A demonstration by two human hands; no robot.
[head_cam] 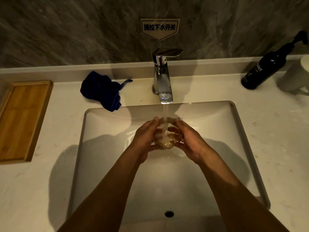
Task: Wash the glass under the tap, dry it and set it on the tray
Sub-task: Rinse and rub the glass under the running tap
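A clear patterned glass (164,135) is held over the white sink (107,124), right under the chrome tap (162,76). Water runs from the spout into the glass and froths inside it. My left hand (145,137) cups the glass's left side and my right hand (190,139) cups its right side. A crumpled dark blue cloth (101,91) lies on the counter behind the sink's left corner. The wooden tray (23,118) sits on the counter at the far left, with nothing on it.
A black pump bottle (265,66) and a white cup (296,76) stand at the back right of the counter. A label with characters (160,28) is stuck on the stone wall above the tap. The sink's overflow hole (169,214) shows near the front edge.
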